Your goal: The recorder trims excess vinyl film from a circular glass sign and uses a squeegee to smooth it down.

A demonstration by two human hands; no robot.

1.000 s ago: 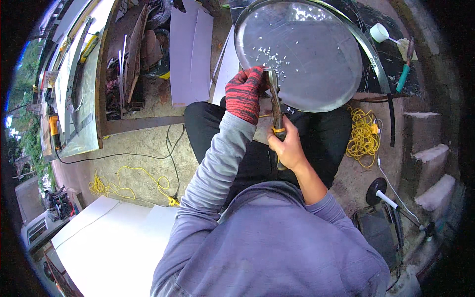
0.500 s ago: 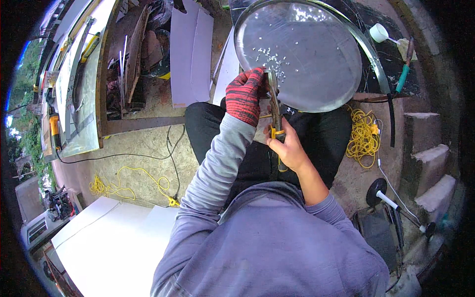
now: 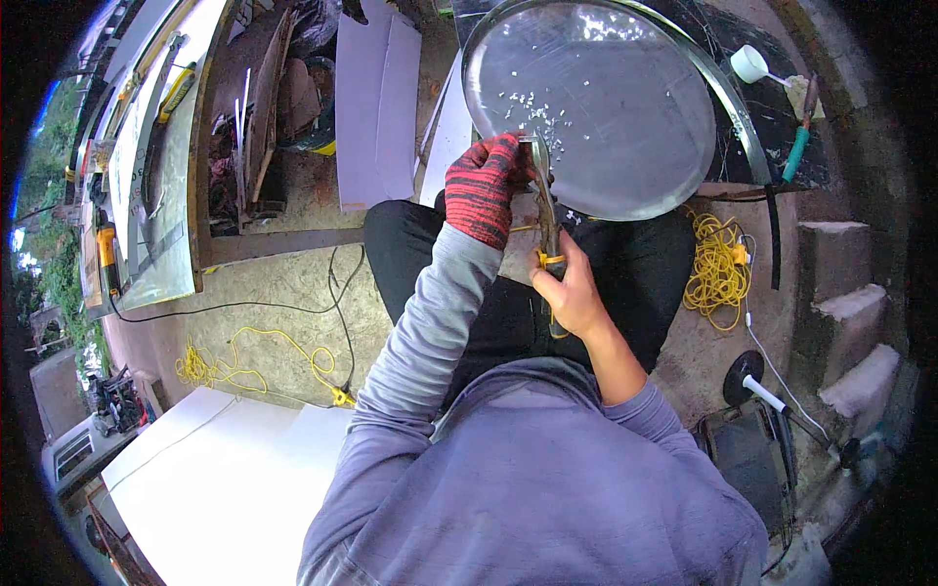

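Outdoors, rough concrete ground (image 3: 283,293) w/ stone steps (image 3: 845,293) at right, white sheet boards (image 3: 210,469) lower left, another pale sheet (image 3: 376,107) lying up top. Yellow cord (image 3: 718,269) coiled by the steps, black cable (image 3: 244,305) snaking across the ground. Big round metal disc (image 3: 606,107), shiny, shallow like a tray, small white chips scattered on it; a curved metal strip (image 3: 728,93) hugs its right rim. Left hand (image 3: 484,186), in red-black knit glove, fingers closed on the disc's near edge. Right hand (image 3: 567,293), bare, clamped round yellow-handled snips (image 3: 545,210), blade tip at the disc edge, just beside the glove. Person seated, grey hoodie, black trousers.
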